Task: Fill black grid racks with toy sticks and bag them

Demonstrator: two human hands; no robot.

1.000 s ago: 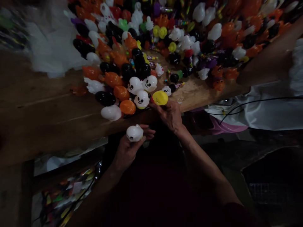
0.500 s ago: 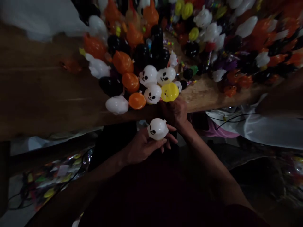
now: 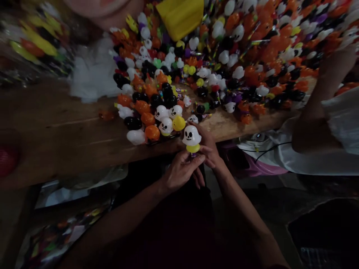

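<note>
A white skull-faced plastic toy (image 3: 192, 135) stands upright with a yellow piece (image 3: 193, 148) under its head and a bit of purple below that. My left hand (image 3: 182, 170) pinches it low down, around the purple part. Just behind the toy is my right hand (image 3: 208, 141), at the table edge; the toy and my left hand cover most of its fingers, so its grip cannot be made out. Close by are a yellow toy (image 3: 178, 123), another white skull head (image 3: 166, 126) and an orange toy (image 3: 152, 132), in a tight cluster of upright toys.
Heaps of orange, white, black and yellow toys (image 3: 260, 74) cover the back and right of the wooden table (image 3: 61, 138). A yellow piece (image 3: 182, 16) lies at the top. Another person's arm (image 3: 316, 101) is at the right. White plastic (image 3: 92, 71) sits at the back left.
The skull-faced toy in my left hand has turned upright and moved up slightly; its yellow piece and purple part now show. My hands are closer together. The camera view has shifted, showing more table.
</note>
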